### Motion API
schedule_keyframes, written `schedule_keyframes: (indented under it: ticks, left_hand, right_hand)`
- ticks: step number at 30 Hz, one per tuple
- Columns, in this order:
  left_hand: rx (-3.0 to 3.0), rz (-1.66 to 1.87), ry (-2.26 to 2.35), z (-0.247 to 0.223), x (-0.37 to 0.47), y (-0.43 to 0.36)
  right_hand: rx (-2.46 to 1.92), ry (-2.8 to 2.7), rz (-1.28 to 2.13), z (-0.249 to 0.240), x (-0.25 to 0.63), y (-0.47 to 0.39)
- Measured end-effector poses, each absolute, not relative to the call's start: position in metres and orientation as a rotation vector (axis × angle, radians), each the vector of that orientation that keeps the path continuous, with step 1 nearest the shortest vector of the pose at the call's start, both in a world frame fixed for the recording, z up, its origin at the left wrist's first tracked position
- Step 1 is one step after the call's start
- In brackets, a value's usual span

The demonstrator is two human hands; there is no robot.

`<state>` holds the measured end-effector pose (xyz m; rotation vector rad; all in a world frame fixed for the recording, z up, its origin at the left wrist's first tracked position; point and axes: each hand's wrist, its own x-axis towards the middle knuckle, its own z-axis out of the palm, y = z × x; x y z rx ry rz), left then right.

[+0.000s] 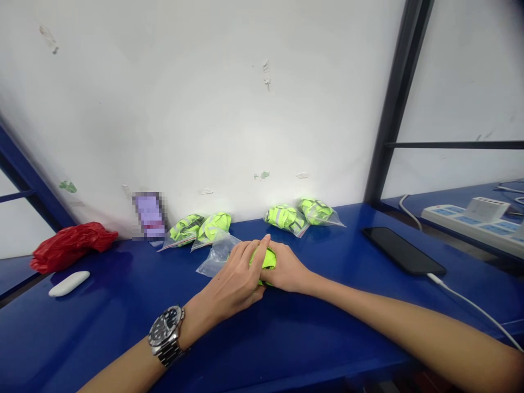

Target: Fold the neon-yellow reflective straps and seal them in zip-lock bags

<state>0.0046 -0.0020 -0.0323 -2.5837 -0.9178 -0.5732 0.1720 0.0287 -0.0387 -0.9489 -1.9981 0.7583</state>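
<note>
Between my two hands is a bundle of folded neon-yellow reflective fabric [268, 258], mostly covered by my fingers. My left hand [244, 270], with a watch [166, 326] on the wrist, presses over it from the left. From the right, my right hand [286, 267] is wrapped round the same bundle. A clear plastic bag [216, 255] lies flat just behind my left hand; whether it touches the hand I cannot tell. Along the wall sit packed bags of the same fabric: two at the left, the nearer one [215, 225] beside the clear bag, and two at the right [285, 217].
A red plastic bag [73, 246], a white case [69, 284] and a propped, blurred phone [150, 215] are on the left of the blue table [319, 349]. On the right lies a black phone [403, 250] with a white cable. A power strip [454, 215] is beyond the dark post [380, 164].
</note>
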Motion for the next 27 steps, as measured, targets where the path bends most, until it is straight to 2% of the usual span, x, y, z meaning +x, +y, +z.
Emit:
schedule_keyframes:
  ticks: [7,12,17,23,27]
  left_hand:
    - [-2.644,-0.665,-0.853,-0.021,0.007,-0.003]
    - [-2.643,-0.523,-0.820,-0.003,-0.011,0.001]
    - [-2.594,-0.436,-0.970,-0.009,-0.027,0.013]
    - [-2.475,-0.595,-1.016,-0.019,-0.025,0.020]
    - [-2.389,-0.668,-0.923,-0.022,-0.018,0.019]
  right_hand:
    - [-1.040,-1.935,0.684,-0.038,0.167,0.026]
    - [-0.949,-1.975,0.909,-0.039,0.179,0.039]
    - [-0.818,-1.978,1.205,-0.035,0.189,0.039]
    - [-0.911,-1.935,0.736,-0.030,0.185,0.031]
    - [-0.842,-1.860,0.666,-0.035,0.179,0.027]
